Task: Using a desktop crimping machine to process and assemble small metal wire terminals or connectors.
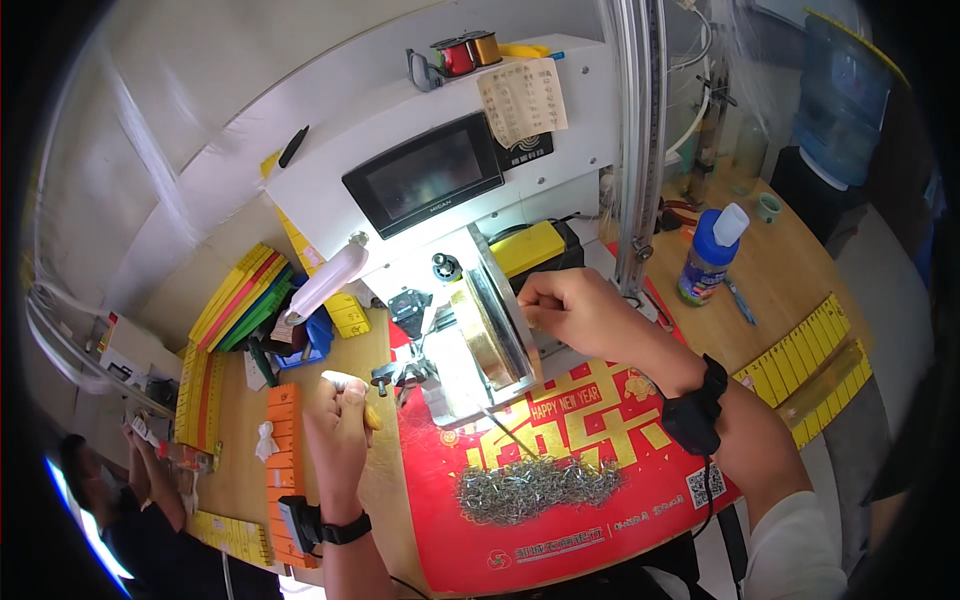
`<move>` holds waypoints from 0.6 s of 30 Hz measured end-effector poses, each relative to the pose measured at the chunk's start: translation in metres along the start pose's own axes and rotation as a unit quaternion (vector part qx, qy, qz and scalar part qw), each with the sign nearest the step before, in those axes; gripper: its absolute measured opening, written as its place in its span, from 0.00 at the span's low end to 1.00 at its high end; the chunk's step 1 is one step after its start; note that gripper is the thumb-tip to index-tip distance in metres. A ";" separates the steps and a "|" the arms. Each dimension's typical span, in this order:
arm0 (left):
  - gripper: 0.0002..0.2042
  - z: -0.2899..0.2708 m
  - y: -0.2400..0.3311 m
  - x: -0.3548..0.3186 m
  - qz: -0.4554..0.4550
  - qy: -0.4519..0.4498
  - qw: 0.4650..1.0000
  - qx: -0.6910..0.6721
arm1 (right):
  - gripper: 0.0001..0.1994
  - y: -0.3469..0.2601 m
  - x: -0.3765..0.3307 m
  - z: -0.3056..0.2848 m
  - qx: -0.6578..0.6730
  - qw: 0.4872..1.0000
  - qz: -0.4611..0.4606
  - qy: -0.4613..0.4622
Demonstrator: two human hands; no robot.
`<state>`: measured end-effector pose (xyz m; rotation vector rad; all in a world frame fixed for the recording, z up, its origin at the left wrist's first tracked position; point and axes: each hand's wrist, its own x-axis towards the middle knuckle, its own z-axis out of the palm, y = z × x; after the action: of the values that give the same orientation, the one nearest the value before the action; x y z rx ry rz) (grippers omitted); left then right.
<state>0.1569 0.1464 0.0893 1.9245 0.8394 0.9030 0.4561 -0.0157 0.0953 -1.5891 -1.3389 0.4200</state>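
Observation:
In front of me stands a white bench machine (320, 200) with a dark screen (425, 178). A brass-coloured wheel (480, 335) sits in its brightly lit lower housing. My left hand (342, 410) is closed, left of the housing, with a small yellow piece (373, 416) showing at its fingers; its kind is unclear. Close to the hand, a small black-ended fitting (383, 377) sticks out from the machine. My right hand (565, 300) is curled against the right side of the housing, its fingertips pressed together; what they grip is hidden.
A heap of tangled silvery wire (535, 490) lies on a red mat (440, 530). Orange (285, 465) and yellow (800, 360) divided strips flank the workspace. A blue bottle (708, 262) stands right, with a lamp (335, 275) at left. Another person (130, 510) works far left.

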 end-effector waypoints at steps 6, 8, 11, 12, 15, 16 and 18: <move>0.08 0.006 -0.029 0.000 -0.090 -0.002 0.983 -0.158 | 0.07 0.010 -0.008 0.002 -0.011 0.998 -0.032 0.052; 0.07 0.013 -0.040 -0.003 -0.140 -0.040 0.936 -0.321 | 0.08 0.008 -0.010 0.001 -0.018 0.998 -0.028 0.055; 0.07 0.023 -0.045 -0.003 -0.183 -0.063 0.894 -0.403 | 0.08 0.003 -0.015 -0.003 -0.053 0.993 -0.049 0.091; 0.08 0.026 -0.046 -0.004 -0.187 -0.069 0.883 -0.424 | 0.07 0.000 -0.019 -0.006 -0.053 0.994 -0.030 0.093; 0.08 0.030 -0.052 -0.001 -0.181 -0.096 0.865 -0.457 | 0.07 -0.005 -0.027 -0.015 -0.080 0.989 -0.004 0.121; 0.08 0.026 -0.058 -0.002 -0.181 -0.089 0.868 -0.455 | 0.08 -0.006 -0.030 -0.017 -0.098 0.985 0.000 0.142; 0.08 0.024 -0.052 -0.003 -0.192 -0.072 0.872 -0.445 | 0.08 0.008 -0.036 -0.032 -0.126 0.972 -0.016 0.198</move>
<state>0.1643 0.1571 0.0333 0.9555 0.5338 0.7036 0.4730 -0.0616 0.0916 -1.7442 -1.1361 -0.0937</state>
